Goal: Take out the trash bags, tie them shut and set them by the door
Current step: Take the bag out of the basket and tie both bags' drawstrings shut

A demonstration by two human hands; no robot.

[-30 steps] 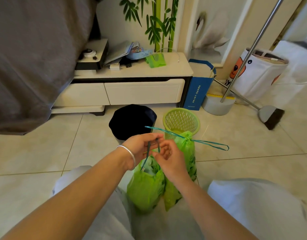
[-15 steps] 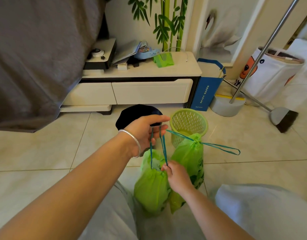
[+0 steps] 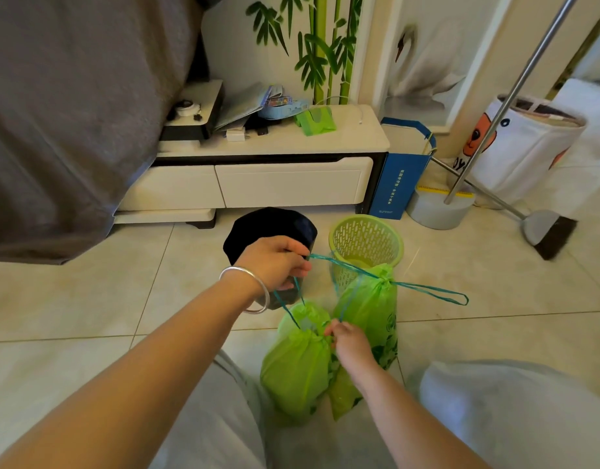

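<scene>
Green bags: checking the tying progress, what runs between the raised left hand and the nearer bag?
In the head view, taut teal drawstring strands run from the left hand down to the nearer bag's gathered mouth.

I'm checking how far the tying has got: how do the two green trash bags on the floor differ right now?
The near bag is still being closed: the left hand pulls its teal drawstring up while the right hand pinches its neck. The far bag has its neck cinched, with a string loop trailing free to the right. The far bag stands taller; the near one is squatter. Both are green drawstring bags standing on the tiled floor.
</scene>
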